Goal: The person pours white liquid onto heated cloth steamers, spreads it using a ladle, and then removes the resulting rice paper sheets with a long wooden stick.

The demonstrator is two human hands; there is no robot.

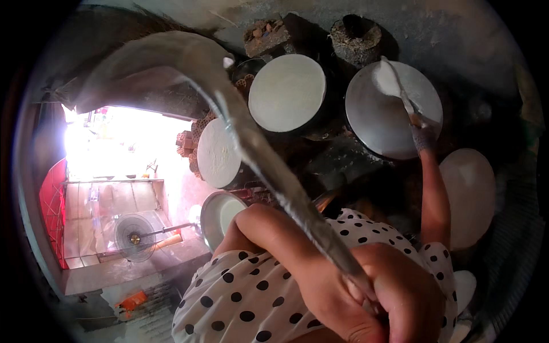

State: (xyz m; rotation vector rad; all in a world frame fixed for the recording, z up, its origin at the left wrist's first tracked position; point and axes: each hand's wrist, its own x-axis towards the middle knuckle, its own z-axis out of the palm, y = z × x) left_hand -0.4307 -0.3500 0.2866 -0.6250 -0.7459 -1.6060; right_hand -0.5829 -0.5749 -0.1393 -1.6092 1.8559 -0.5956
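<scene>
My left hand (372, 291) is raised close to the camera at the lower middle, fingers closed round a long grey stick (286, 183). Bent by the lens, the stick runs up and left, widening into a blurred, greyish flap whose nature I cannot make out. Farther off at the right, my right hand (424, 137), in a dark glove, grips a ladle (407, 104). The ladle's white-coated end (387, 79) lies over a round, grey, flat-topped cooking surface (366, 123). Whether it touches that surface I cannot tell.
Two more round tops (287, 91) (217, 154) carry a smooth white layer. A metal basin (209, 223) with white contents stands beside my left elbow. Perforated cylindrical briquettes (186, 143) are stacked at left, near a fan (134, 238). A pale disc (469, 200) stands at right.
</scene>
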